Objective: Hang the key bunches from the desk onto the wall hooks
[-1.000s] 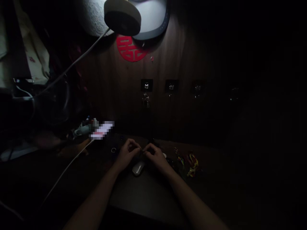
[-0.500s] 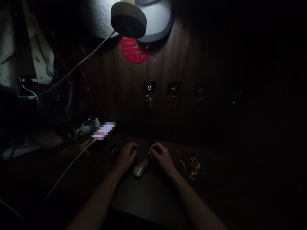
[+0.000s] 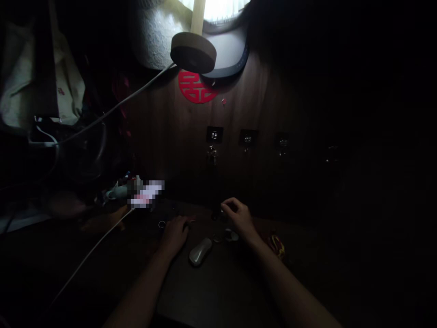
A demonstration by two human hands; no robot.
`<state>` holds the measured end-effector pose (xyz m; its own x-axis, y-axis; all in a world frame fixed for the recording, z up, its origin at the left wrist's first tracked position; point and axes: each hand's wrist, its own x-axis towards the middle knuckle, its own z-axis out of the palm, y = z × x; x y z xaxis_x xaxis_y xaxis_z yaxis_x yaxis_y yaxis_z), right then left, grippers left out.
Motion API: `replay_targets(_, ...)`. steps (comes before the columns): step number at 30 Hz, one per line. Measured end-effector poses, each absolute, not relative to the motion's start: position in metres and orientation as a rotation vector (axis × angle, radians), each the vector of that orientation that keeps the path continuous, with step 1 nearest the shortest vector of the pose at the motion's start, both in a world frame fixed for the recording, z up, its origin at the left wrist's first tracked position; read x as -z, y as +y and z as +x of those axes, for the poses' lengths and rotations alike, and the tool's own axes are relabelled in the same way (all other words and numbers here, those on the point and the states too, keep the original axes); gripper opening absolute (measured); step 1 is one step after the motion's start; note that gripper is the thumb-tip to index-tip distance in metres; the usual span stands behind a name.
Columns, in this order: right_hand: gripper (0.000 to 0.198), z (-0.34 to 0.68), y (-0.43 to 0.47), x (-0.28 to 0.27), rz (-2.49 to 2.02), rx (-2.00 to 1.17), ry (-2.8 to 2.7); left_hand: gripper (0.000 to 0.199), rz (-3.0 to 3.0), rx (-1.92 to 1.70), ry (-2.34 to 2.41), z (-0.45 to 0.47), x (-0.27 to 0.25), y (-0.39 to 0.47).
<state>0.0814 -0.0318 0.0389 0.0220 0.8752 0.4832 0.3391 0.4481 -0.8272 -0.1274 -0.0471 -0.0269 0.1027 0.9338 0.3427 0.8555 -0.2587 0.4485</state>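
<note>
The scene is very dark. My left hand (image 3: 175,234) lies low on the dark table, fingers loosely extended; a thin reddish thing (image 3: 193,221) shows by its fingertips. My right hand (image 3: 240,219) is raised slightly, thumb and forefinger pinched at a tiny pale spot too small to name. Between my forearms rests a silver-grey object shaped like a computer mouse (image 3: 200,252). Beside it are a small round piece (image 3: 217,238) and a white-and-dark piece (image 3: 231,235), under my right hand. A small ring (image 3: 161,224) sits left of my left hand.
A tangle of yellow and red cords (image 3: 277,246) lies right of my right wrist. Back left, a lit phone (image 3: 147,195) trails a white cable (image 3: 94,250). A lamp with a round base (image 3: 193,52) hangs above, near caps and wall hooks (image 3: 214,135).
My hands have moved apart: the left settles lower onto the table, the right shifts rightward, uncovering the small round piece and the white-and-dark piece. The camera view has tilted up slightly.
</note>
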Motion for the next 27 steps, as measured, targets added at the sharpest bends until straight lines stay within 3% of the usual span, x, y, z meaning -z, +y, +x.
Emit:
replay_targets(15,0.009,0.056,0.038,-0.182,-0.915,-0.427,-1.434,0.018,2.171,-0.914,1.798,-0.13,0.029,-0.043)
replay_targets(27,0.012,0.023,0.069,-0.201,-1.064,-0.566,-1.322,0.022,2.187,-0.9,1.825,-0.129,0.032,-0.04)
